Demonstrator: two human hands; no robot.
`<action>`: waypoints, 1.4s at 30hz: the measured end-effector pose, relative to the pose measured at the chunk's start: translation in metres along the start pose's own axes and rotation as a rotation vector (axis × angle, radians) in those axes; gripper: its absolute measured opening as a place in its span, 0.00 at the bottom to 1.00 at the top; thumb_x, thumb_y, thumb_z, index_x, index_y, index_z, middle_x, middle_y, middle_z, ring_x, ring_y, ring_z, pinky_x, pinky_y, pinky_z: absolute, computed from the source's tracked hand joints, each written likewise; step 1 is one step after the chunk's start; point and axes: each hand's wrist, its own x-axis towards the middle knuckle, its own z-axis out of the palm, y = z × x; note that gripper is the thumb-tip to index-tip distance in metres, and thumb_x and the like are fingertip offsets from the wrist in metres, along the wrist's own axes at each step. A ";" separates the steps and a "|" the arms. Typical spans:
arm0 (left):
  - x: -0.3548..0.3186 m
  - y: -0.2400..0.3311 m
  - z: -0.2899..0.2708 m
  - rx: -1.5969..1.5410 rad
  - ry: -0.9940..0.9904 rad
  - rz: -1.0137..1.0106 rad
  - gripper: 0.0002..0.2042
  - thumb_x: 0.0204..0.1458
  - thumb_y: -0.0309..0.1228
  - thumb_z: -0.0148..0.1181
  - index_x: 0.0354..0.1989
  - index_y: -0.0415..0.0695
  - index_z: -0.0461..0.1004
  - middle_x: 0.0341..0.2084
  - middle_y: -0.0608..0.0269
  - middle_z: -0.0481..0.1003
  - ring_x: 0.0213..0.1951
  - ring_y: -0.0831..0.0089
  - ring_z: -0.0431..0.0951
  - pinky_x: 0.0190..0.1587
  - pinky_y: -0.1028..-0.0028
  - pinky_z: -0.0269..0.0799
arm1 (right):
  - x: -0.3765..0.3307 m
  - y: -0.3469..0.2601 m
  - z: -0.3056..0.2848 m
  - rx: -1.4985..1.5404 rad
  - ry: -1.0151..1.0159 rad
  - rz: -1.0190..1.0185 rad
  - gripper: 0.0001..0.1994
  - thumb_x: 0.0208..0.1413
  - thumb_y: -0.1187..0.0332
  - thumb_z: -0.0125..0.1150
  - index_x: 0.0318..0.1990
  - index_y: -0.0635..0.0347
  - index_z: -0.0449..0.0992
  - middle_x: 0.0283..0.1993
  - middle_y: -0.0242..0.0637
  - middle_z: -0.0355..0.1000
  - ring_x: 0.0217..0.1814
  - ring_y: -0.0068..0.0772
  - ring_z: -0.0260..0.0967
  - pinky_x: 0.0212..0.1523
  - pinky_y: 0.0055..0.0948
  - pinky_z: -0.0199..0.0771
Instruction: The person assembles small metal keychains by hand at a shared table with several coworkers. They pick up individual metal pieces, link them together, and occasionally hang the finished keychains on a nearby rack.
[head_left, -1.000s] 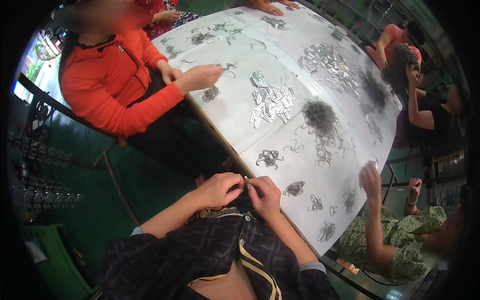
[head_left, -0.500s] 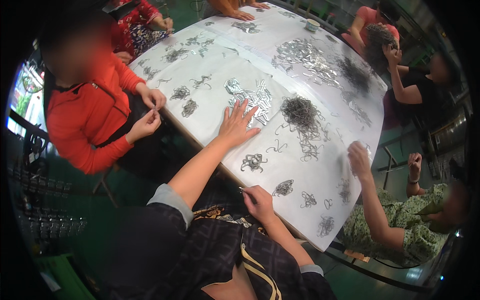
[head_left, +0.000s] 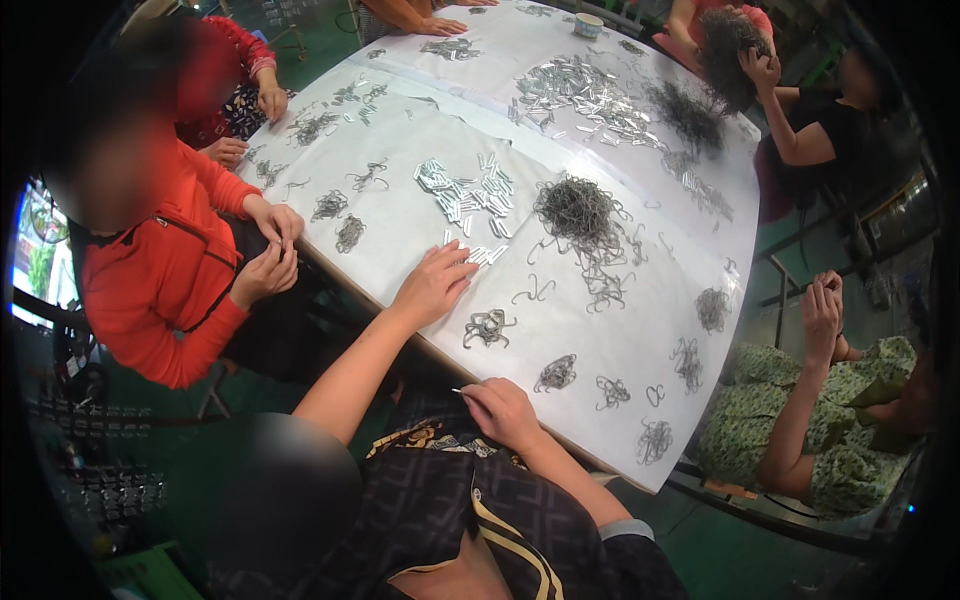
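My left hand rests over the white tabletop with its fingers stretched out, at the near edge of a pile of small, flat, shiny metal strips. A few strips lie beside its fingertips, apart from the main pile. Just off the table's near edge, my right hand pinches a small light metal strip, its tip sticking out past the thumb and finger. Between and beyond my hands lie a small heap of bent wire hooks and a larger tangled heap of them.
More hook heaps dot the white table. A larger strip pile and a small round tub lie farther off. A person in red sits at left, one in a green patterned top at right; others work around the table.
My left hand has drawn back toward me from the strip pile, and a few strips now lie apart. At right, the green-topped person's hand has left the table. The view has shifted slightly.
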 end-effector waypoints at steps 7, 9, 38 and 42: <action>0.028 0.061 0.015 0.118 -0.002 0.150 0.03 0.45 0.27 0.62 0.29 0.44 0.79 0.34 0.62 0.75 0.44 0.64 0.73 0.47 0.65 0.66 | -0.001 0.001 0.001 -0.012 0.012 -0.003 0.10 0.46 0.76 0.65 0.37 0.60 0.74 0.28 0.38 0.68 0.30 0.41 0.69 0.32 0.35 0.70; 0.034 0.067 0.030 0.253 -0.086 0.165 0.02 0.44 0.27 0.61 0.24 0.43 0.77 0.29 0.63 0.74 0.39 0.65 0.73 0.43 0.66 0.67 | -0.002 0.000 0.001 -0.009 0.010 -0.004 0.10 0.46 0.76 0.65 0.37 0.60 0.74 0.29 0.38 0.69 0.30 0.41 0.69 0.33 0.35 0.71; 0.032 0.119 0.009 -0.202 -0.646 0.016 0.06 0.41 0.28 0.62 0.25 0.39 0.80 0.26 0.51 0.79 0.30 0.55 0.80 0.37 0.64 0.75 | -0.007 0.006 0.005 -0.011 0.031 -0.038 0.10 0.44 0.75 0.66 0.36 0.60 0.74 0.29 0.37 0.69 0.30 0.41 0.69 0.31 0.35 0.70; 0.052 0.106 0.022 -0.166 -0.363 -0.066 0.05 0.45 0.26 0.60 0.27 0.39 0.80 0.29 0.49 0.79 0.34 0.54 0.79 0.40 0.63 0.75 | -0.007 0.005 0.004 0.009 0.039 -0.019 0.10 0.45 0.75 0.65 0.36 0.60 0.74 0.29 0.37 0.69 0.30 0.41 0.69 0.32 0.35 0.70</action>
